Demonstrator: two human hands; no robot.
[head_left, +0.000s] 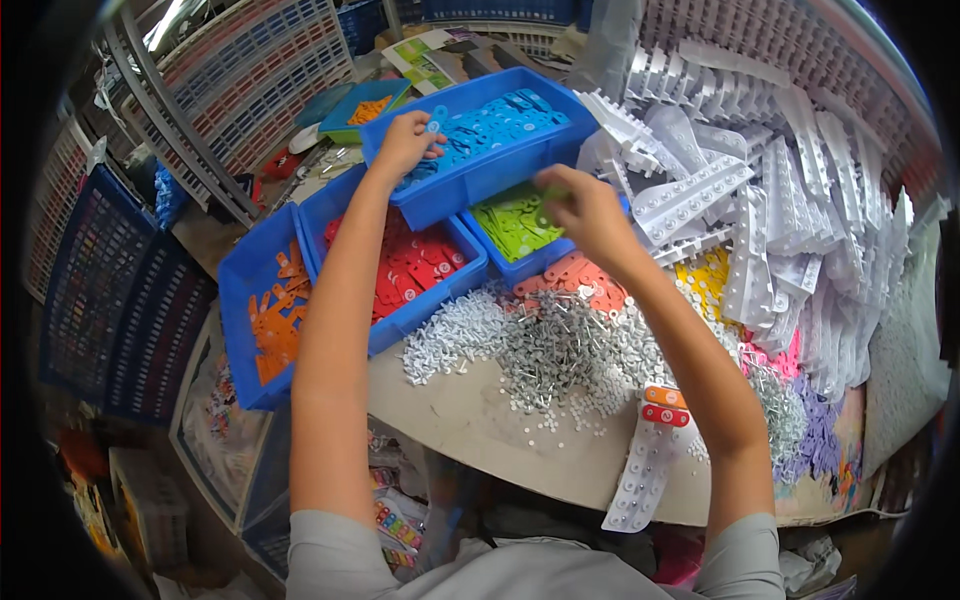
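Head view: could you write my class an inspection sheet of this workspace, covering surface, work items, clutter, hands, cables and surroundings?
Surface: pale table with a curved front edge.
Work items: upper blue tray of blue pieces; green pieces, red pieces and orange pieces in other blue trays; white strip carrying one orange and one red piece near the front edge.
Clutter: loose silver pins and small white parts; heaped white strips at right.
Hands: left hand at the upper tray's left end; right hand, blurred, by the green pieces; grips unclear.
Cables: nothing seen.
Surroundings: lattice crates behind and at left.
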